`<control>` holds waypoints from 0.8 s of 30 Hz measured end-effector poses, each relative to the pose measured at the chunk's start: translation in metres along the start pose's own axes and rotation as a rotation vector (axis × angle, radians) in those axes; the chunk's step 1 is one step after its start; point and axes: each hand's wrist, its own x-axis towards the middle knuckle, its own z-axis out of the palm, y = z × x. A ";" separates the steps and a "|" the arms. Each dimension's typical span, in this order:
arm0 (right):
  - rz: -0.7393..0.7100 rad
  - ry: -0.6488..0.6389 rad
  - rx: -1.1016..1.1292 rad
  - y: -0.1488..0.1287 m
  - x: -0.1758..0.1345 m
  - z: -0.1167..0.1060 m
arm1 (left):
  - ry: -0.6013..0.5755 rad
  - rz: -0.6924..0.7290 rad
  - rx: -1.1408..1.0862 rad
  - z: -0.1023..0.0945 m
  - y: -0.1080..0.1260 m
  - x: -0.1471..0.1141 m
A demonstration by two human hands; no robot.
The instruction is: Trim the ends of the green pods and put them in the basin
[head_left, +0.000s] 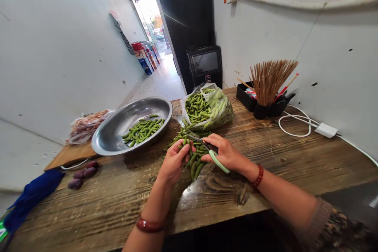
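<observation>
Left hand, head view: your grip pinches green pods between thumb and fingers.
Right hand: your grip holds the scissors by the handle, blades just beside the left thumb.
Scissors: at this closeness, a slipping pod could bring a cut.
Loose pods: heaped on the worktop; a careless sweep could scatter them.
Plastic bag: open-mouthed; a knock could spill its contents.

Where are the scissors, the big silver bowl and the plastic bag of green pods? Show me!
Scissors [217, 161]: head view, on the green handle.
Silver bowl [113, 130]: head view, on the bare inside wall.
Plastic bag [222, 111]: head view, on its right side.
</observation>
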 end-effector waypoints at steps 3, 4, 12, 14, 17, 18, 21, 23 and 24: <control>0.001 -0.050 -0.022 -0.002 -0.002 0.001 | 0.017 0.040 0.036 -0.003 -0.001 -0.004; 0.003 -0.073 -0.028 -0.004 -0.002 0.001 | 0.028 0.052 0.050 -0.004 -0.001 -0.006; 0.010 -0.187 -0.085 -0.008 -0.005 0.001 | 0.068 0.084 0.165 -0.003 -0.003 -0.013; 0.008 -0.188 -0.097 -0.008 -0.005 0.001 | 0.076 0.078 0.182 -0.001 -0.003 -0.013; 0.003 -0.177 -0.095 -0.009 -0.006 0.001 | 0.073 0.055 0.164 -0.001 -0.005 -0.013; 0.003 -0.174 -0.091 -0.009 -0.006 0.001 | 0.069 0.050 0.151 -0.001 -0.005 -0.013; 0.013 -0.176 -0.080 -0.009 -0.006 0.001 | 0.055 0.046 0.128 -0.001 -0.006 -0.013; 0.019 -0.174 -0.071 -0.010 -0.005 0.001 | 0.048 0.043 0.130 -0.002 -0.006 -0.013; 0.020 -0.171 -0.071 -0.010 -0.005 0.001 | 0.046 0.040 0.134 -0.002 -0.006 -0.012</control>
